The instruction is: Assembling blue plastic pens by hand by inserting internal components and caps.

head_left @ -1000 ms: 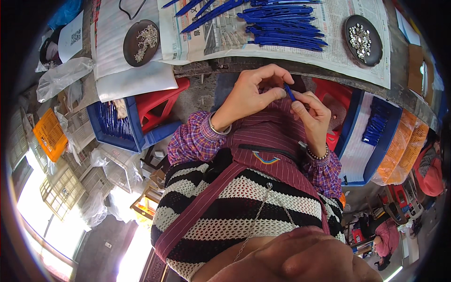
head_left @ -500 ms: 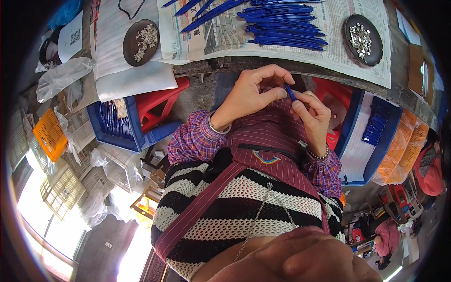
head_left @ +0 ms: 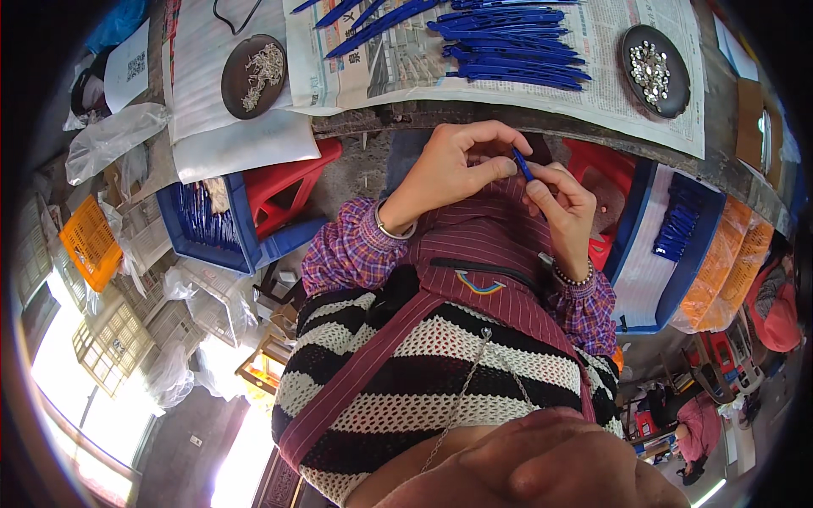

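Your right hand (head_left: 563, 203) has its thumb and fingers closed on a small blue stick (head_left: 522, 165) — it sits between your two hands, in front of your apron (head_left: 483, 224), near the table's edge. Your left hand (head_left: 457, 169) is curled at the stick's top end, with the thumb and pointing finger bent toward it; I cannot tell if they pinch it. On the table, a pile of long blue pieces (head_left: 517, 52) lies on newspaper (head_left: 398, 85). To your right is a dark dish (head_left: 675, 100) of shiny bits (head_left: 649, 72); to your left, another dark dish (head_left: 238, 69) holds small pale bits (head_left: 269, 66).
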### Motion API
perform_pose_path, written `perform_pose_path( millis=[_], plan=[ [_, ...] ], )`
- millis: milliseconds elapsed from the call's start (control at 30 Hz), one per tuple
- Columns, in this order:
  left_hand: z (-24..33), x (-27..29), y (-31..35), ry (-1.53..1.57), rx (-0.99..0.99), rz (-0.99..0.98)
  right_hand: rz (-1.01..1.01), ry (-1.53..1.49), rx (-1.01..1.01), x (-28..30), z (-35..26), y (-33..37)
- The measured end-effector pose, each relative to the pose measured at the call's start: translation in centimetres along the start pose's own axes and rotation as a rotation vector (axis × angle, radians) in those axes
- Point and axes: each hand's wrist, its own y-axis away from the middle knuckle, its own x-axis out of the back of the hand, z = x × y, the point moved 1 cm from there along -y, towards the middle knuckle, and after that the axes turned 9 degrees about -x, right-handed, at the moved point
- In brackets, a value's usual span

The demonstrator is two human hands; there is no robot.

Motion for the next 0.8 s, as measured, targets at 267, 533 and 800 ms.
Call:
perform_pose_path(
  millis=[267,533,800],
  plan=[
    [0.21,0.02,-0.05,-0.028,0.014,0.007,-0.001,-0.025,0.001,0.03,0.17,0.0],
    [0.05,-0.01,-0.01,-0.033,0.015,0.011,-0.004,-0.011,0.022,0.12,0.36,-0.03],
    [-0.08,0.03,0.05,-0.035,0.018,0.013,0.0,-0.001,0.033,0.1,0.21,-0.04]
  ],
)
